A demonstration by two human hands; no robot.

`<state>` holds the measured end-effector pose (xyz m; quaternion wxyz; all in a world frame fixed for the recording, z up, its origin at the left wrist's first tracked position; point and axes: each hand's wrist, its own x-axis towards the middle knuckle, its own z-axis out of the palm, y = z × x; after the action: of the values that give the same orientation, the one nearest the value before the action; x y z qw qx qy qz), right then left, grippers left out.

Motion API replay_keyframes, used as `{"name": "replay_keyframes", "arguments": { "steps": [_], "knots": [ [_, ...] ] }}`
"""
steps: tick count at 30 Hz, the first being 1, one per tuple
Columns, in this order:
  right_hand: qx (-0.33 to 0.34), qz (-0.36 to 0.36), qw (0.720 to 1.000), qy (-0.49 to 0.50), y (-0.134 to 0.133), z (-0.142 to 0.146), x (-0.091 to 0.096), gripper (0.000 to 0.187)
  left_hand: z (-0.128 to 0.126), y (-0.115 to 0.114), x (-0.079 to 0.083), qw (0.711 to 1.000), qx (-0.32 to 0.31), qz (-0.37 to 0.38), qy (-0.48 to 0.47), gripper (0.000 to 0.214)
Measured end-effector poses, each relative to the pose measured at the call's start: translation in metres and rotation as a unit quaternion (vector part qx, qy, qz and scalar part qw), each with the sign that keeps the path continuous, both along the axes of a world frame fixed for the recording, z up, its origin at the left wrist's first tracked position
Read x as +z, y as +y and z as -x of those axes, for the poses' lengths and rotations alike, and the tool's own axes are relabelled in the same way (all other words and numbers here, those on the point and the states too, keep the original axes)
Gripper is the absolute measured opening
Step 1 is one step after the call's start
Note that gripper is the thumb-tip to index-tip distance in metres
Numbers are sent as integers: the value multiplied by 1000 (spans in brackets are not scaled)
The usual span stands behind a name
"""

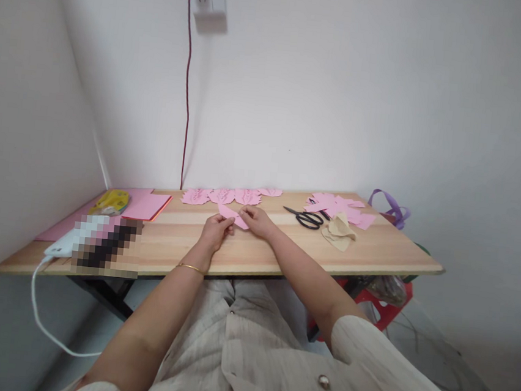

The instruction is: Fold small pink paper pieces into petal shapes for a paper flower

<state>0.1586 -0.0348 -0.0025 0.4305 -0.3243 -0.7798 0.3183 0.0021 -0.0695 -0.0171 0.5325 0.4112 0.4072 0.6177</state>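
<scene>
Between my two hands is a piece of pink paper (227, 211), angular in outline and held just above the table's front half. My left hand (218, 229) pinches its lower left edge between thumb and fingers. From the other side my right hand (254, 220) grips it, fingertips close to the left thumb. Part of the paper is hidden behind the fingers. Beyond it, along the wall, several pink paper cutouts (222, 196) with notched edges lie in a row. Black-handled scissors (307, 217) rest to the right of my right hand.
Pink paper scraps (333, 204) and a crumpled beige piece (340, 231) lie on the right of the wooden table (254, 259). At left are pink sheets (146, 204), a yellow package (110, 201) and a white power strip (76, 236). A purple ribbon (389, 202) hangs off the right end.
</scene>
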Motion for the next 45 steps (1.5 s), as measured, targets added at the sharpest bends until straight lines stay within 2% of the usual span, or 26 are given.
{"name": "replay_keyframes", "arguments": {
  "steps": [19,31,36,39,42,45],
  "knots": [
    [-2,26,1000,17,-9,3,4,21,0,-5,5,999,-46,20,-21,27],
    [33,58,998,4,-4,3,-1,21,-2,-3,0,999,-21,-13,42,21],
    [83,74,994,-16,-3,0,-1,33,0,0,-1,1000,-12,-11,9,20],
    [109,83,990,-37,-1,-3,-3,35,1,2,-2,1000,18,-11,-1,19],
    [109,109,987,-50,1,-6,-5,34,3,3,1,998,58,-9,-23,19],
    [81,117,989,-36,3,-7,-4,33,7,2,6,994,72,2,-77,20]
  ]
}}
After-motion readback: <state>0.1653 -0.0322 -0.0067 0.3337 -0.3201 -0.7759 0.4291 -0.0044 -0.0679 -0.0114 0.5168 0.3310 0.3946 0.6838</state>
